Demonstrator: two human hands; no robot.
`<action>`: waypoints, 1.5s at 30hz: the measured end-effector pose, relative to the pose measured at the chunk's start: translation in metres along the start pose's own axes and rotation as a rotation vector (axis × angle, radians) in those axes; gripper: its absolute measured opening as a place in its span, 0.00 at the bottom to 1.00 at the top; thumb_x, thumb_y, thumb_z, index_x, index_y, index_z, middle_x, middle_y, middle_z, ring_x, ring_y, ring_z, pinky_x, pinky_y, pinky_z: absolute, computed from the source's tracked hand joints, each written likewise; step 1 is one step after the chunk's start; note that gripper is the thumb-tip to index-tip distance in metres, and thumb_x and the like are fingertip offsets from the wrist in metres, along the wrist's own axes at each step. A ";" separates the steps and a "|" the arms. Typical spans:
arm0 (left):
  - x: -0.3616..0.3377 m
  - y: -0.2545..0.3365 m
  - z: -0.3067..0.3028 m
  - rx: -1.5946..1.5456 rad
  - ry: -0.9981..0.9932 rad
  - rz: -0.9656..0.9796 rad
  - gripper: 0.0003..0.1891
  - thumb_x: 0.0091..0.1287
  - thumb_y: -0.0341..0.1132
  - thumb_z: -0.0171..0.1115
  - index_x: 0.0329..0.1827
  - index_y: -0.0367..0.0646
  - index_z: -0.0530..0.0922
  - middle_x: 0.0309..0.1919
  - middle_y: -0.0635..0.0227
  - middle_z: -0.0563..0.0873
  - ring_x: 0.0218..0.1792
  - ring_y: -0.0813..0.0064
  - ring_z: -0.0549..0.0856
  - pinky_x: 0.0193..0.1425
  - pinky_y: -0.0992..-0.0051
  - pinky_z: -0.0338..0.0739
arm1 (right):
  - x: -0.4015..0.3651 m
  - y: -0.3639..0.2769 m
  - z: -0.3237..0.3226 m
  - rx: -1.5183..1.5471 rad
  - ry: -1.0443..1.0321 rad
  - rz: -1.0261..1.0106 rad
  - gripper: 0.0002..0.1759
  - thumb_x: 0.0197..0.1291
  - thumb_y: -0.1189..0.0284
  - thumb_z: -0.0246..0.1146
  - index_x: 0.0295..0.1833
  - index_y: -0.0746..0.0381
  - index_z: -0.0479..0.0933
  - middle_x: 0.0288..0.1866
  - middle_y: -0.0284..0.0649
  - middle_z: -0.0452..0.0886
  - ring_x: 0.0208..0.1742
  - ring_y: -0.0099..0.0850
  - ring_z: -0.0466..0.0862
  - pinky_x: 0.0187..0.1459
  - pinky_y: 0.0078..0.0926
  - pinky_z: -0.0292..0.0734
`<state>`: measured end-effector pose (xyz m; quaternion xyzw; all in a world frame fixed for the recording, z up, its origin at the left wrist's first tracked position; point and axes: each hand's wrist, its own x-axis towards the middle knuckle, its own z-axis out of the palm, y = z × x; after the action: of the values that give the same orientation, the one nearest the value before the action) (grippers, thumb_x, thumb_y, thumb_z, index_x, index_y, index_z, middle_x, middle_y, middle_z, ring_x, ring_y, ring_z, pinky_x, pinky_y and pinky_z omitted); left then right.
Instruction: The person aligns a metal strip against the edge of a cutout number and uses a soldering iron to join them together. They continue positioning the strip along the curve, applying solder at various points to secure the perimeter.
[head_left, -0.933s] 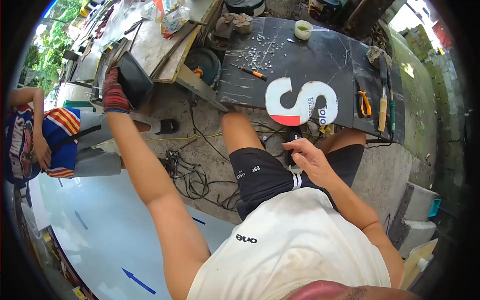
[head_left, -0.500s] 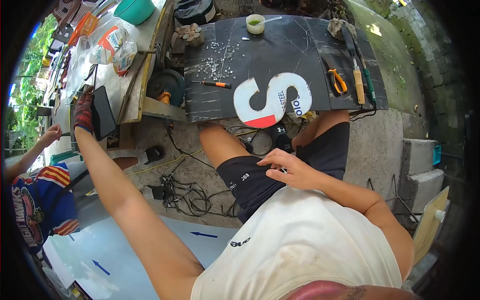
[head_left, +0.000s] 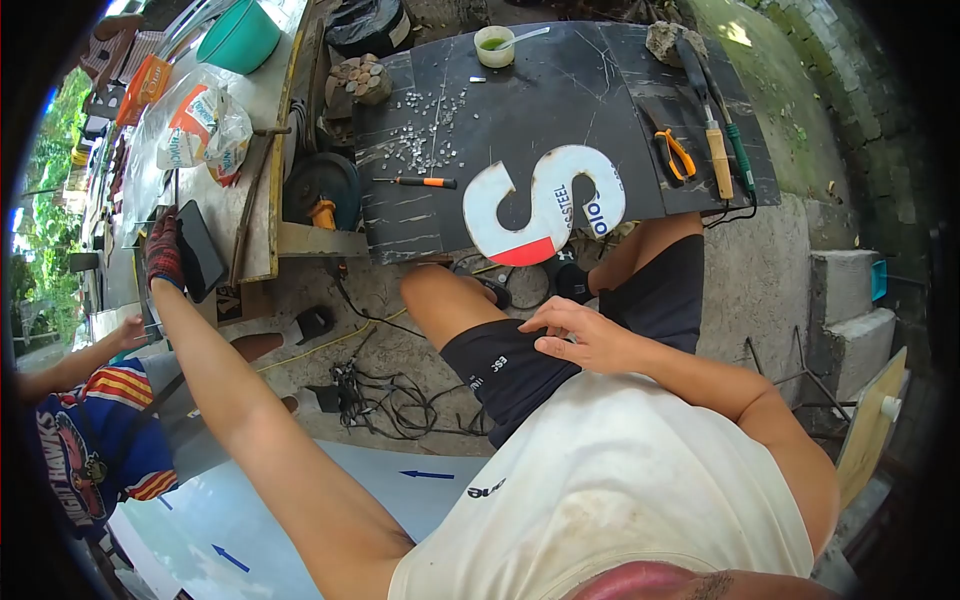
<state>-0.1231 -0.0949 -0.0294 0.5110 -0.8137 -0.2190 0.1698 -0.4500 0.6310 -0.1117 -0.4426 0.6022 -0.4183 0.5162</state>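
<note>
Phone (head_left: 203,252) had swung from ten o'clock toward nine, left hand (head_left: 164,252) gripping its edge; right hand (head_left: 583,338) was loosely spread.

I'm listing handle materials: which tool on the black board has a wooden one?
The wooden-handled tool, between the orange-handled pliers and the green-handled tool; no other handle there looks wooden.

Black tabletop (head_left: 560,95), white S (head_left: 551,205), pliers (head_left: 680,158), screwdriver (head_left: 430,183)
</note>
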 end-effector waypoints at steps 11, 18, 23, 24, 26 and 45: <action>-0.033 0.056 0.020 0.133 -0.017 0.048 0.24 0.76 0.47 0.66 0.71 0.48 0.81 0.56 0.67 0.89 0.55 0.73 0.85 0.63 0.71 0.76 | 0.005 0.001 0.004 0.000 0.007 -0.016 0.22 0.77 0.58 0.63 0.65 0.63 0.80 0.57 0.45 0.79 0.59 0.38 0.79 0.57 0.34 0.78; -0.056 0.053 0.010 0.353 0.184 0.214 0.24 0.77 0.51 0.63 0.66 0.43 0.83 0.54 0.56 0.91 0.52 0.59 0.88 0.61 0.63 0.79 | -0.003 -0.005 -0.006 -0.103 0.063 -0.029 0.21 0.74 0.61 0.67 0.63 0.64 0.81 0.57 0.44 0.79 0.60 0.41 0.78 0.58 0.36 0.77; -0.229 0.210 0.059 -0.030 0.947 0.244 0.18 0.78 0.45 0.62 0.52 0.37 0.86 0.47 0.54 0.90 0.45 0.64 0.87 0.57 0.68 0.80 | -0.010 0.002 -0.032 -0.411 0.391 -0.158 0.18 0.65 0.71 0.72 0.59 0.64 0.82 0.54 0.43 0.79 0.58 0.43 0.78 0.60 0.38 0.76; -0.265 0.238 0.084 -0.053 0.979 0.337 0.14 0.79 0.41 0.62 0.53 0.37 0.84 0.41 0.57 0.89 0.40 0.68 0.87 0.54 0.73 0.80 | -0.012 0.003 -0.036 -0.387 0.416 -0.152 0.18 0.65 0.72 0.71 0.59 0.64 0.82 0.54 0.44 0.80 0.58 0.43 0.78 0.60 0.38 0.76; -0.332 0.275 0.155 -0.114 0.608 0.567 0.18 0.71 0.42 0.71 0.58 0.44 0.81 0.51 0.62 0.86 0.53 0.64 0.83 0.63 0.65 0.76 | -0.014 0.002 -0.040 -0.349 0.460 -0.143 0.16 0.64 0.74 0.71 0.57 0.64 0.83 0.53 0.44 0.80 0.57 0.44 0.78 0.60 0.37 0.75; -0.388 0.361 0.294 0.191 -0.073 0.740 0.26 0.71 0.36 0.62 0.73 0.48 0.76 0.60 0.64 0.87 0.60 0.58 0.86 0.61 0.60 0.81 | -0.045 -0.009 -0.060 -0.469 0.588 -0.259 0.13 0.69 0.76 0.65 0.57 0.67 0.82 0.54 0.43 0.80 0.50 0.33 0.80 0.53 0.27 0.76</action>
<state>-0.3802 0.4485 -0.1079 0.1880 -0.9654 -0.0842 0.1601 -0.5048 0.6747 -0.0847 -0.4820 0.7429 -0.4399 0.1496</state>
